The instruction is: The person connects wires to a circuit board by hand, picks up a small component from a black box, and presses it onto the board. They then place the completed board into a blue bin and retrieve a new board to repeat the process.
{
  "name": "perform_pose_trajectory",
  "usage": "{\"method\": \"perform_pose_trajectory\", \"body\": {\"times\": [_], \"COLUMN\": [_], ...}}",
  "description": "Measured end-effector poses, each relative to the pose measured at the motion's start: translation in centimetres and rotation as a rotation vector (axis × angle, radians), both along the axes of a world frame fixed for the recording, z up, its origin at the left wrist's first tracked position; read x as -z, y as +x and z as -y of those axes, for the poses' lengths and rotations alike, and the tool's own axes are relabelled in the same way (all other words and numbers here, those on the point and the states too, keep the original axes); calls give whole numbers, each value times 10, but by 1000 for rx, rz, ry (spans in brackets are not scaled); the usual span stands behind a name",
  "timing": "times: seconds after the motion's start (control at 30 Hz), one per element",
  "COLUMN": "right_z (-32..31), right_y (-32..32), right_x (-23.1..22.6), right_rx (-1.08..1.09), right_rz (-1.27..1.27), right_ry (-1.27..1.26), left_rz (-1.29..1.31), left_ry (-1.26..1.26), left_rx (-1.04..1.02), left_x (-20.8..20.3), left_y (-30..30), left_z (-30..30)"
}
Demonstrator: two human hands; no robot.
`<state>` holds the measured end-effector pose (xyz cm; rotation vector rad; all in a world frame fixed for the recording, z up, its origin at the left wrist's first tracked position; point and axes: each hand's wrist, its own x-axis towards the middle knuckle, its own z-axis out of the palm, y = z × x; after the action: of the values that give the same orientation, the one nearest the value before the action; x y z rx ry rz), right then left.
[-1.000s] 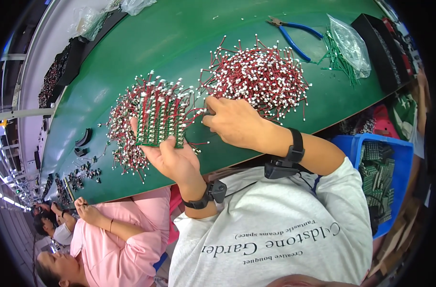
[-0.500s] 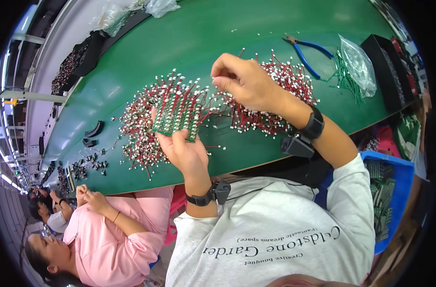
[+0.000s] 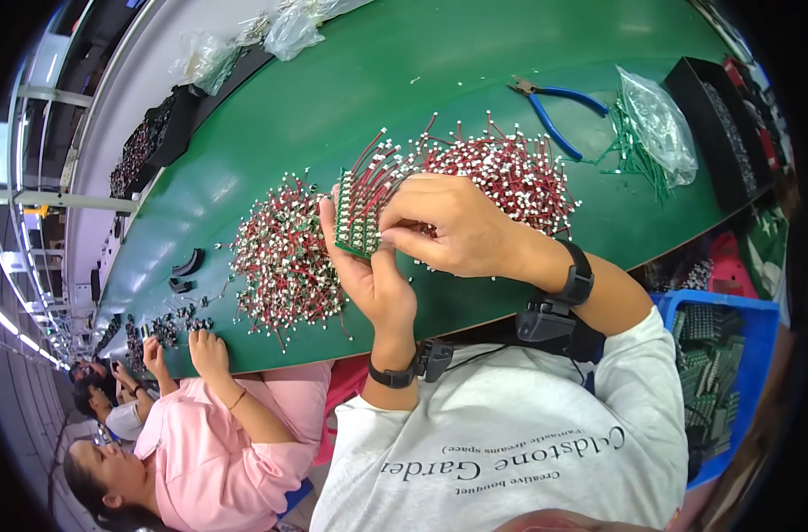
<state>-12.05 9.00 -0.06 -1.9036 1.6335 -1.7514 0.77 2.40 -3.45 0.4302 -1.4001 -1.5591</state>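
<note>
A green circuit board panel (image 3: 358,235) stands tilted in my left hand (image 3: 386,297), its fingers behind and thumb at the lower edge. Rows of small white parts cover the panel, and red wires with white connector ends stick up from it. My right hand (image 3: 466,226) is closed in a pinch against the panel's right side; its fingers hide whatever is between them. Under and left of the panel lies a heap of red wires with white connectors (image 3: 284,257). A second red wire heap (image 3: 519,177) spreads behind my right hand.
Blue-handled cutters (image 3: 546,90) lie at the back right, near green wires (image 3: 639,155) and a clear plastic bag (image 3: 659,115). A black box (image 3: 701,102) stands beyond them. At my right is a blue bin (image 3: 763,355) of boards. A co-worker's hand (image 3: 210,355) works at left.
My right hand has come down and left from above the right heap to the panel. The panel has turned more upright and shifted slightly right with my left hand.
</note>
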Motion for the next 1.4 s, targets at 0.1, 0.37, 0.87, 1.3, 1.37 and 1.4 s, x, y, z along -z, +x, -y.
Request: {"method": "perform_pose_trajectory", "body": {"times": [0.1, 0.37, 0.87, 1.3, 1.37, 1.4], "right_z": [-2, -2, -4, -3, -1, 0], "right_y": [-1, 5, 11, 7, 9, 9], "right_x": [3, 10, 10, 10, 14, 15], "right_rx": [58, 80, 115, 259, 265, 267], "right_rz": [31, 113, 196, -177, -169, -168], "right_ry": [3, 8, 68, -46, -44, -33], "left_rz": [49, 80, 20, 250, 306, 307], "left_ry": [-16, -82, -42, -333, -402, -397], "left_rx": [0, 21, 66, -59, -75, -75], "left_x": [-2, 0, -5, -12, -4, -2], "left_y": [-5, -9, -13, -6, -3, -3], "left_z": [-9, -15, -17, -15, -11, -10]}}
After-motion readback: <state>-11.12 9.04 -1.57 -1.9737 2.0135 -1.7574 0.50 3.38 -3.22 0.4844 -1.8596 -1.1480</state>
